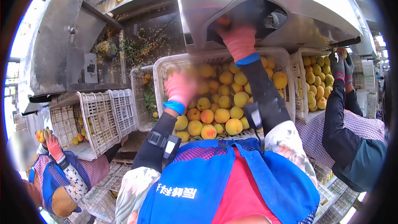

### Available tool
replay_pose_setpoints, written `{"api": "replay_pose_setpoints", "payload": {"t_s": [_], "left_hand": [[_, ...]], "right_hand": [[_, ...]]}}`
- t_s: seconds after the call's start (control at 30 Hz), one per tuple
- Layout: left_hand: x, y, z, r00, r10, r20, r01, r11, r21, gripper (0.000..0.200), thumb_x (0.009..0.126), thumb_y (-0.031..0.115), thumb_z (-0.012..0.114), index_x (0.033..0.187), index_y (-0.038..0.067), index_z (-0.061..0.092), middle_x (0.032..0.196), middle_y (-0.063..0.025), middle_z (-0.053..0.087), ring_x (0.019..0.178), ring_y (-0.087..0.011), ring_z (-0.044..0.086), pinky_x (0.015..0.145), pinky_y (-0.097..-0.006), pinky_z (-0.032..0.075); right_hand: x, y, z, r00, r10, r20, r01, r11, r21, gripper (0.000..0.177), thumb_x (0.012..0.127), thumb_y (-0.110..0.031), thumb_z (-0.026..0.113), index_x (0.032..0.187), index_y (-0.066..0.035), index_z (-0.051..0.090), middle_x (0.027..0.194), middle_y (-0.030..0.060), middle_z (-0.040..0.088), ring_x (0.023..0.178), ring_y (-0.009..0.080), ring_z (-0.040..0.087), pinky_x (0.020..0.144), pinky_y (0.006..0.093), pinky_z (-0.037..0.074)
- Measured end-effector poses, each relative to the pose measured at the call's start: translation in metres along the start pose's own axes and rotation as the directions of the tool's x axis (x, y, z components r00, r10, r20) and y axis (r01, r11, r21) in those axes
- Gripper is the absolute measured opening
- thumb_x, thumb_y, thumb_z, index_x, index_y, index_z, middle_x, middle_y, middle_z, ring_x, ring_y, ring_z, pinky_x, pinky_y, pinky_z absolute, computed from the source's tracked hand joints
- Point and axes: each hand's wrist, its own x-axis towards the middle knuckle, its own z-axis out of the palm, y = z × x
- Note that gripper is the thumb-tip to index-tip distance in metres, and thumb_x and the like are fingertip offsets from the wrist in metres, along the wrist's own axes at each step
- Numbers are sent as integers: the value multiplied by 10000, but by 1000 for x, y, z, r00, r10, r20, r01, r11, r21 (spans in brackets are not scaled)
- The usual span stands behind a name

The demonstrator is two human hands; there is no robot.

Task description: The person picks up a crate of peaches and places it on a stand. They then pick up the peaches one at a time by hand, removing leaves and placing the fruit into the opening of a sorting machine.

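Note:
A white plastic crate in front of me is filled with yellow-red peaches. My left hand, in a pink glove with a blue cuff, is over the peaches at the crate's left side, its fingers smeared by motion. Above the crate's far rim, my right hand, in a matching glove, reaches into the dark opening of a metal machine. A blurred orange-red peach shows at its fingertips, and the hand is closed on it.
The metal housing overhangs the crate's far side. At right, a person's gloved hands work over another peach crate. A person at left holds a peach beside a tilted crate. Leaves and debris lie beyond.

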Motion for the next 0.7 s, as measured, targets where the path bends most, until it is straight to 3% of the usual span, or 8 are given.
{"api": "replay_pose_setpoints", "payload": {"t_s": [0.17, 0.23, 0.3, 0.37, 0.43, 0.53, 0.6, 0.7], "left_hand": [[1, -25, 54, 991, 137, -3, -133, 966, 221, 994, 741, 379, 778, 1564, 112, 288, 1473, -199, 427, 1345, -446, 418, 1031, -526, 451], [-1, -19, 67, 994, 110, 1, -106, 957, 271, 1015, 730, 355, 788, 1564, 77, 280, 1424, -206, 472, 1325, -425, 451, 1022, -518, 457], [4, -15, 91, 989, 0, 148, -38, 967, 251, 1057, 719, 313, 796, 1577, 46, 239, 1317, -204, 542, 1271, -401, 505, 972, -498, 483], [1, -7, 85, 983, 23, 182, -75, 955, 286, 1063, 712, 279, 804, 1579, 43, 237, 1282, -207, 562, 1229, -384, 542, 952, -481, 497], [-2, -2, 69, 993, 42, 108, -59, 985, 161, 1062, 695, 240, 815, 1574, 42, 253, 1244, -215, 581, 1167, -374, 587, 938, -473, 509], [-6, 1, 41, 994, -66, -90, 35, 952, -305, 913, 709, 228, 827, 1489, 15, 403, 1169, -195, 642, 1040, -346, 660, 914, -469, 532], [5, -25, 56, 987, -124, 99, 152, 565, -811, 783, 755, 255, 816, 1416, 2, 482, 1180, -170, 657, 1038, -322, 667, 909, -468, 536], [4, -29, 48, 958, -29, 284, 281, -76, -957, 599, 842, 298, 770, 1319, -5, 572, 1214, -143, 665, 1042, -303, 670, 959, -470, 518]], "right_hand": [[-30, -1, -15, 926, -89, -367, 170, 966, 194, 533, 849, -417, 768, 1204, -33, 668, 983, 155, 707, 895, 363, 664, 843, 425, 531], [-94, -3, 7, 965, 252, 66, -244, 786, 567, 526, 899, -429, 724, 1228, -24, 658, 1010, 147, 713, 894, 303, 671, 819, 411, 537], [-146, 4, 47, 810, 400, 429, -566, 725, 392, 471, 947, -397, 686, 1220, -15, 657, 1031, 138, 718, 891, 246, 677, 789, 401, 542], [-168, 24, 112, 396, 565, 724, -915, 309, 260, 400, 974, -360, 651, 1189, -23, 672, 1046, 127, 719, 889, 233, 681, 803, 379, 539], [-171, 44, 149, 676, 390, 626, -512, 859, 18, 395, 975, -356, 647, 1172, -15, 674, 1015, 137, 720, 879, 231, 679, 811, 374, 533], [-173, 57, 188, 816, 294, 498, -333, 943, -10, 476, 893, -374, 718, 1145, 26, 665, 883, 199, 711, 859, 311, 704, 784, 406, 532], [-185, 59, 204, 735, 506, 451, -657, 695, 291, 520, 843, -386, 759, 1110, 51, 669, 833, 220, 712, 839, 342, 713, 765, 418, 529], [-177, 52, 191, 424, 679, 599, -851, 72, 520, 516, 817, -399, 776, 1024, 66, 696, 859, 189, 726, 801, 305, 691, 755, 404, 518]]}}
